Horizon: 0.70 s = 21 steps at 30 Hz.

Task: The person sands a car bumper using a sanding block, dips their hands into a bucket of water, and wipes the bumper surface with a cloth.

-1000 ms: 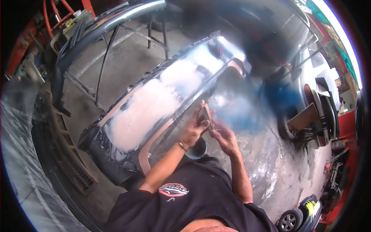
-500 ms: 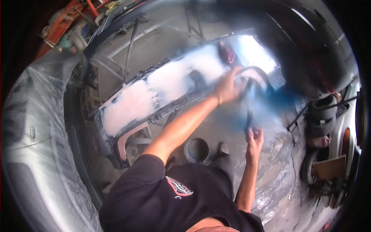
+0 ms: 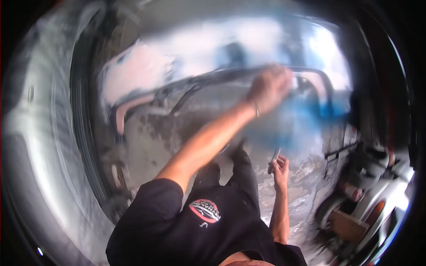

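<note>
A car bumper (image 3: 146,66) with pale pinkish-white and dark patches spans the upper part of the view, blurred. My left hand (image 3: 270,88) is raised at its lower edge, right of centre. Its fingers are smeared by motion, so their grip and any contact with the bumper are unclear. Lower down, my right hand (image 3: 280,169) is closed around a slim dark tool (image 3: 274,160) with a light edge; its exact kind is not clear. A blue smear crosses the view between the hands and the bumper's right end.
On the left stands a car under clear plastic sheeting (image 3: 49,133). Stacked dark tyres (image 3: 368,164), a brown board (image 3: 349,225) and a light car part with an orange lamp (image 3: 376,212) are at the right. The concrete floor (image 3: 301,173) is stained.
The view has turned and shifted, and the bumper looks more level. A dark red object near my left hand no longer shows. My right hand appears lower and further left, still holding the tool.
</note>
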Tool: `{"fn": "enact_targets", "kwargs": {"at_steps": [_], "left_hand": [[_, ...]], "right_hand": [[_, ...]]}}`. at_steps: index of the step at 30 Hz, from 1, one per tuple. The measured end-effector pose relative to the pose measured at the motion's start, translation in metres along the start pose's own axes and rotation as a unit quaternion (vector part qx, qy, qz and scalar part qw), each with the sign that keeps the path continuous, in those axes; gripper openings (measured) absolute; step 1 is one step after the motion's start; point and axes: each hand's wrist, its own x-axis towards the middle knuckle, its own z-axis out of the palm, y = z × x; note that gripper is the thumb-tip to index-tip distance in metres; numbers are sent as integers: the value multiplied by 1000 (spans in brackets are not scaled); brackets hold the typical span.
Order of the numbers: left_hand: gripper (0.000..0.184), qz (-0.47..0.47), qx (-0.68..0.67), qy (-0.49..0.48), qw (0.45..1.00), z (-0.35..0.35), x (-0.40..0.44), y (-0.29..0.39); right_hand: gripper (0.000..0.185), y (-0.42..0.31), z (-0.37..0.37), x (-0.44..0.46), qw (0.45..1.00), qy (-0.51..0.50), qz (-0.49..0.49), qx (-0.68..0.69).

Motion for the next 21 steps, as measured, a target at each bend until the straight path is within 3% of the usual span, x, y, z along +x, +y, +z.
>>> {"fn": "enact_targets", "kwargs": {"at_steps": [2,3,4,6,8,10,12,15,17,21], "left_hand": [[26,-72,-21,35,997,-22,-107,4],[26,-198,-78,37,977,-33,-164,7],[27,-315,-142,47,937,-38,-220,3],[30,-497,-125,128,849,-9,-357,-36],[32,-595,-82,158,784,-4,-461,-65],[29,-683,-44,175,708,-28,-500,-68],[21,-703,-33,196,683,-5,-555,-99],[25,-748,-105,192,627,10,-597,-147],[22,-712,-70,167,678,31,-628,-185],[27,-705,-17,124,698,91,-683,-273]], "right_hand": [[42,-31,45,8,990,-122,71,-27],[42,-18,62,19,983,-152,80,-57],[42,9,79,32,976,-192,90,-56],[42,56,113,55,957,-261,89,-88],[36,84,156,65,935,-324,67,-125],[36,131,190,96,859,-470,8,-202],[23,157,236,90,867,-434,-19,-246],[35,272,272,167,725,-520,-91,-443],[37,316,309,190,704,-526,-138,-457],[46,414,356,243,689,-455,-302,-476]]}}
